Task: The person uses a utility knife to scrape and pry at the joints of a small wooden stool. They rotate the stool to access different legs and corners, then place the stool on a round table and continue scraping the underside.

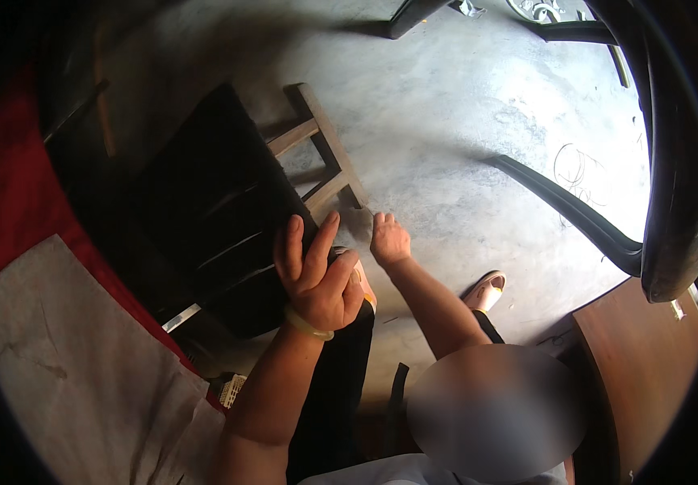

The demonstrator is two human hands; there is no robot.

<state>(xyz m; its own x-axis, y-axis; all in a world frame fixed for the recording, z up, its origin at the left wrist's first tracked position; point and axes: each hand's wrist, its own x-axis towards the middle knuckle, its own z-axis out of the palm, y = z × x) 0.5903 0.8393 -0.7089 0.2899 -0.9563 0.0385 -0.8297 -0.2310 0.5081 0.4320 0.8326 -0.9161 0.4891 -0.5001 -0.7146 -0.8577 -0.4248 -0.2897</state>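
A black fabric-covered piece [203, 202] stands in front of me on the left, dark and hard to make out in the shadow. From its right side juts a wooden frame [328, 145] of bars joined by crosspieces. My left hand [316, 275] has its fingers spread at the near right edge of the black fabric; whether it presses on it I cannot tell. Just beyond the near end of the wooden frame is my right hand [391, 240], its fingers curled closed. Anything within those fingers is hidden.
Red cloth [9, 186] and a pale sheet [50, 339] lie at the left. Black curved furniture legs [567, 206] reach in from the right, near thin loose wire [579, 174] on the grey floor. A brown wooden top [648, 364] is at the lower right. My shoe [486, 291] shows below.
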